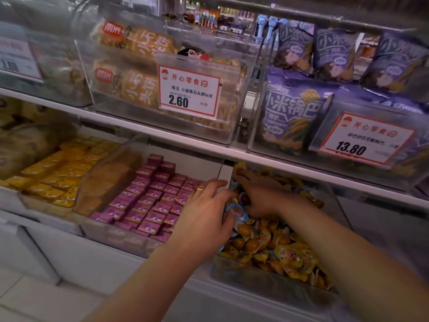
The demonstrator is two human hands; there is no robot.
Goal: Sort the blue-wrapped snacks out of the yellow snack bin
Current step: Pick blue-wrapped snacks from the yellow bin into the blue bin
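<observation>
The white shelf edge (301, 163) overhangs the yellow snack bin (267, 275) at twelve o'clock, narrowing entry. At nine o'clock its clear wall (226, 180) blocks passage toward the purple boxes (151, 201). Six o'clock lies open.

the yellow snack bin (267, 273) is clear, smooth plastic with a glossy sheen. inside it, the yellow snacks (287, 254) and blue-wrapped snacks (235, 211) wear shiny film. above it, a paper price card (362, 138) looks matt.
</observation>
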